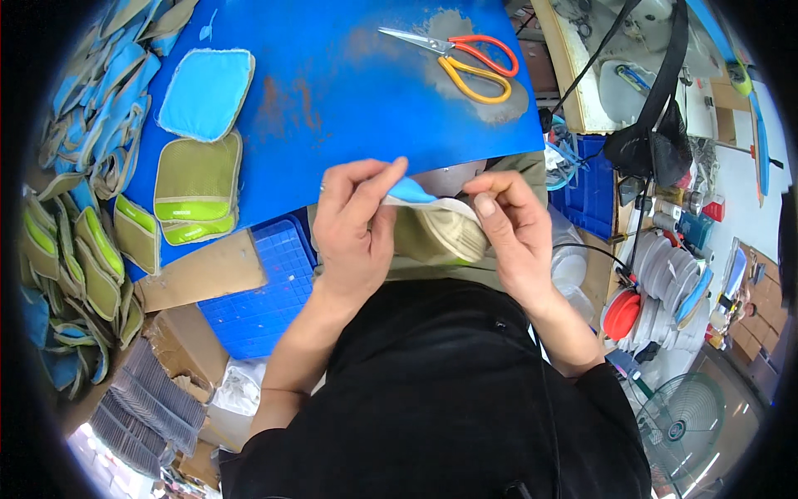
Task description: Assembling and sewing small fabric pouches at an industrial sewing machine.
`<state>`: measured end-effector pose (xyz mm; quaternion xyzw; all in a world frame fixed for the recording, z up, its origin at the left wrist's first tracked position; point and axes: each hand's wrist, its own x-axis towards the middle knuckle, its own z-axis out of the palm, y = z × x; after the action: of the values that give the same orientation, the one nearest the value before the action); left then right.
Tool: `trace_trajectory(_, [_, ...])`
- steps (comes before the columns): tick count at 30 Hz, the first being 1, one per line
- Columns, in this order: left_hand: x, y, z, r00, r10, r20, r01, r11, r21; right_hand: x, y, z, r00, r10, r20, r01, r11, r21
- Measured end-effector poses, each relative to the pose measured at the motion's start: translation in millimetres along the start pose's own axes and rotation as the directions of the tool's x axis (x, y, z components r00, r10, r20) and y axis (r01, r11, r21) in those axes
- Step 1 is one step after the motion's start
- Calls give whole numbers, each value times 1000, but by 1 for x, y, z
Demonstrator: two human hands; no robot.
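Note:
Between my two hands, just off the table's near edge, is an olive-green fabric pouch (424, 235) with a pale edge and blue lining showing at its top left. My left hand (357, 224) is closed on its left side, thumb and fingers pinching the blue part. On the right side, my right hand (511, 229) pinches the pale edge between thumb and fingers. Farther off on the blue table (332, 100) lie scissors (465, 62) with one red and one orange handle, blades apart. To the left rest a blue fabric piece (206, 93) and stacked olive-and-lime pouches (198, 187).
Heaps of similar pouches (91, 258) crowd the left side. Below them sit a cardboard piece (204, 270), a blue plastic crate (262, 287) and grey stacked strips (150, 407). On the right are a sewing machine table (582, 108), white and red reels (622, 314) and a fan (677, 428).

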<state>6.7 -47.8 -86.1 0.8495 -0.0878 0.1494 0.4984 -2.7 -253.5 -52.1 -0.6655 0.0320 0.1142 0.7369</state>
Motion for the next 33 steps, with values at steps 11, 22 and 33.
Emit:
trace_trajectory(11, [-29, 11, -28, 472, -204, 858, 817, -265, -512, 11, 29, -51, 994, 9, 111, -3, 998, -57])
trace_trajectory(22, [-31, 18, -19, 455, -104, 884, 858, -212, -467, 26, 54, -55, 969, -183, 166, 206, 970, -133])
trace_trajectory(33, [-25, 23, -19, 503, -213, 838, 862, 51, -505, 23, 41, -48, 965, -216, 150, 229, 971, -74])
